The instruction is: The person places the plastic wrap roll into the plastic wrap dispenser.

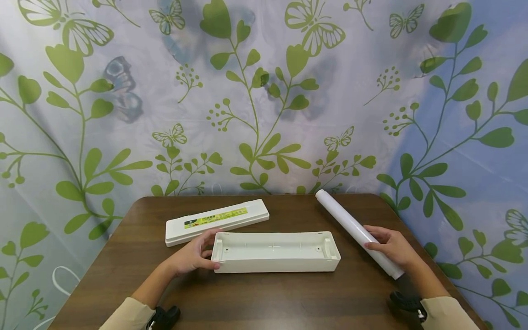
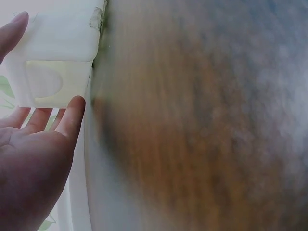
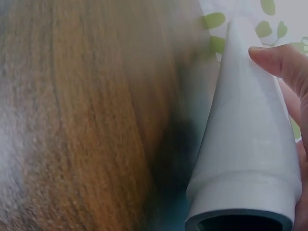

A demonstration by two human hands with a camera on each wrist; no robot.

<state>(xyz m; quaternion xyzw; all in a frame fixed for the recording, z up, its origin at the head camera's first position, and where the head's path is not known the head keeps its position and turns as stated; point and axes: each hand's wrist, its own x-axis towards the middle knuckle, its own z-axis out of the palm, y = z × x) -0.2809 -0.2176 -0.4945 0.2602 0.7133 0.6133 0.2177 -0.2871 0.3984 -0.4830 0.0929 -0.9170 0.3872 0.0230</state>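
Observation:
A long white open-topped box (image 1: 276, 266) sits mid-table, its hollow inside facing up. My left hand (image 1: 193, 255) grips its left end, thumb at the near corner and fingers round the far side. The left wrist view shows the fingertips at the end wall of the box (image 2: 72, 41). At the right, my right hand (image 1: 391, 247) holds a white roll of cling film (image 1: 344, 219) slantwise, thumb on top and fingers on its far side. The roll's hollow core end (image 3: 243, 214) faces the right wrist camera. Behind the box lies a white lid (image 1: 255, 211) with a yellow-green label.
The brown wooden table (image 1: 272, 305) has rounded far corners. Close behind it hangs a curtain (image 1: 264, 114) with green leaves and butterflies. A thin white cord (image 1: 59, 286) loops down past the table's left edge.

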